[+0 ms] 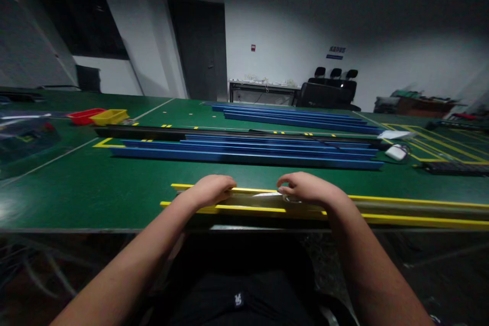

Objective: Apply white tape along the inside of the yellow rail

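Observation:
A long channel with yellow edges [405,206] lies along the near side of the table, its left end just beyond my left hand. My left hand [214,189] is closed over this channel, fingers curled down at its far edge; the fingertips are partly hidden. Further right, my right hand [307,187] is bent over the same channel with thumb and fingers curled in. From it a pair of scissors [267,194] shows a pale pointed blade towards the left and a round handle loop under the fingers.
Several blue rails [244,156] lie across the green table [95,188], with long black strips [229,133] behind them. A red bin [86,116] and a yellow bin [109,117] stand at the left. A white device with a cable [396,152] sits at the right.

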### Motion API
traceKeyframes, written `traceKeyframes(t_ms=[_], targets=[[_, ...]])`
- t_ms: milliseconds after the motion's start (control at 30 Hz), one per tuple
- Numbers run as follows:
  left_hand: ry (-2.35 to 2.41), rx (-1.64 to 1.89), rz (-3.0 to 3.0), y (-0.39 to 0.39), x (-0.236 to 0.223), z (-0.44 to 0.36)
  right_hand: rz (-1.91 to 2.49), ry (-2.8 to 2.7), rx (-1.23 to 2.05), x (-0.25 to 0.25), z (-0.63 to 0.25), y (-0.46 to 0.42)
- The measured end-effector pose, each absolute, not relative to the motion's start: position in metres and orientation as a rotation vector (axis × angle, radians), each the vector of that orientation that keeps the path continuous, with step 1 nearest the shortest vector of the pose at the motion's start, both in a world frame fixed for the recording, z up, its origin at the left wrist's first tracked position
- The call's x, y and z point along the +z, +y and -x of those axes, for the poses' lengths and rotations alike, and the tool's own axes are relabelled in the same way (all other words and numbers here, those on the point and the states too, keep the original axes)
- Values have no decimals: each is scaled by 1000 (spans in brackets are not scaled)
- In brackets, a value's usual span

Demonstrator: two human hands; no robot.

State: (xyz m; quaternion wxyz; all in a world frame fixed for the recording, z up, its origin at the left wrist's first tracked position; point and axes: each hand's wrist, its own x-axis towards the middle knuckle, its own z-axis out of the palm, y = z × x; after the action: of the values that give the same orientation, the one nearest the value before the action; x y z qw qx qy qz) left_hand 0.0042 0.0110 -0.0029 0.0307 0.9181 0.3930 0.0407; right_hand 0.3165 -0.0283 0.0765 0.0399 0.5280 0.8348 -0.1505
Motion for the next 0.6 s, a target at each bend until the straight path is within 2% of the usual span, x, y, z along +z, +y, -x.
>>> traceKeyframes(t_ms=[233, 400, 600], targets=[[1393, -16, -2694, 22, -4, 79, -1762, 2331, -137, 65, -299, -26], [1447, -70, -2545, 23, 0, 80, -1880, 2106, -8, 50, -282, -24], [1522, -156, -2495, 22, 7, 65, -1889, 2085, 17, 43, -266, -26]])
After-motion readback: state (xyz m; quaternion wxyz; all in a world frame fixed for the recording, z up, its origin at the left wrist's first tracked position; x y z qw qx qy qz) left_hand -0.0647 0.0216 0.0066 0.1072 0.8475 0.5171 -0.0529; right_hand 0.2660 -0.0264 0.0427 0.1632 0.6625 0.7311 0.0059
